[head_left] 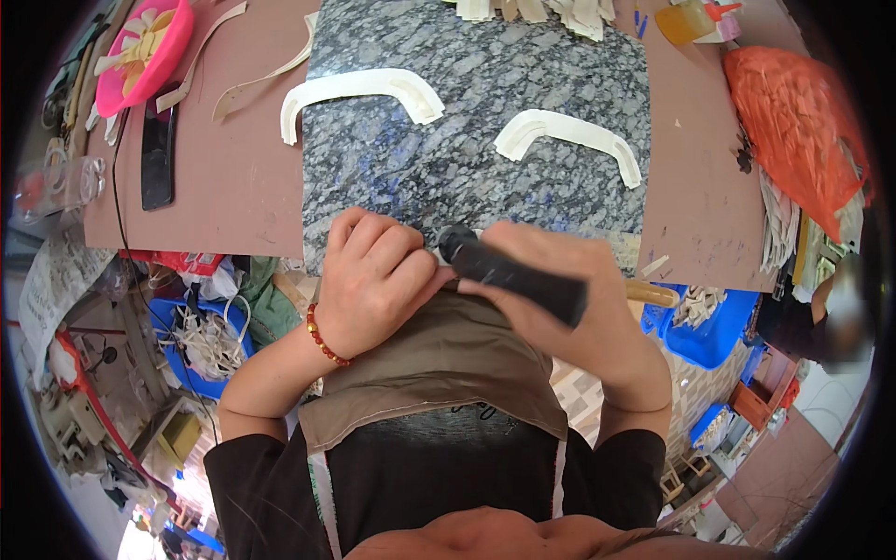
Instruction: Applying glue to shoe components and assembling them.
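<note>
My left hand (371, 275), with a red bead bracelet at the wrist, rests at the near edge of a speckled grey stone slab (411, 168). Its fingers are curled and pressed together; what they pinch is hidden. Wrapped in my right hand (597, 280) is a hammer (523, 277) with a thick black head and a wooden handle jutting out to the right. The head's narrow end comes close to my left fingertips. Beyond my hands, two curved white strips lie on the slab, a left strip (364, 86) and a right strip (569, 129).
Off-white pieces (537, 9) pile at the slab's far edge. On the brown table stand a pink basin (140, 56), a phone (159, 154), a bottle of amber liquid (686, 21) and a red plastic bag (793, 117). Blue bins (714, 336) of scraps stand below. Another person (821, 308) is at far right.
</note>
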Demonstrator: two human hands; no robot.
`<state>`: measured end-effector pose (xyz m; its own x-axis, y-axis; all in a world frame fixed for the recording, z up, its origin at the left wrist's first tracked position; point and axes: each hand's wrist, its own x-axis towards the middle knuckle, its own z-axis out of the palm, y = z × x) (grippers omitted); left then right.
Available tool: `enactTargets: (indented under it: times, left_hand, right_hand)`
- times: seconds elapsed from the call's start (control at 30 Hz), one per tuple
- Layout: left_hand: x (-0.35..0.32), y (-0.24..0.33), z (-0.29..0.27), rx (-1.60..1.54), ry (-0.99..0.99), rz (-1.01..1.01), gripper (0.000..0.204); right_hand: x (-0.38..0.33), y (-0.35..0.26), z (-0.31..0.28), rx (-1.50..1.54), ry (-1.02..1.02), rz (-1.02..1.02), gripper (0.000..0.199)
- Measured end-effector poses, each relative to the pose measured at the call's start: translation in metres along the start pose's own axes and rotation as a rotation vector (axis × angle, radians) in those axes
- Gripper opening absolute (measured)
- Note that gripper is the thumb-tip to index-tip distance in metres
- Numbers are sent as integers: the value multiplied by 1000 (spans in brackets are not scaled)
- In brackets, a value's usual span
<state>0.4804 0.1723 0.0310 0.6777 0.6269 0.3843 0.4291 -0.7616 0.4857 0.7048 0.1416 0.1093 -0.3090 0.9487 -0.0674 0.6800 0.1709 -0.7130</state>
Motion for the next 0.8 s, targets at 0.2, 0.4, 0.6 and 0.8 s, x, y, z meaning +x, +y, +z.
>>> enactTargets:
  times: [0.2,0.4,0.6,0.8]
  left_hand:
    - [36,20,-7,-180,-131,-178,37]
    - [47,13,-5,-287,-374,-243,35]
    - [45,18,-3,-257,-253,-196,28]
    - [41,18,-4,-357,-240,-188,21]
  right_hand:
    - [-27,8,-18,96,311,188,20]
    - [-50,17,-14,49,281,270,20]
    - [-56,21,-7,65,216,204,23]
    - [-61,25,-4,41,187,138,27]
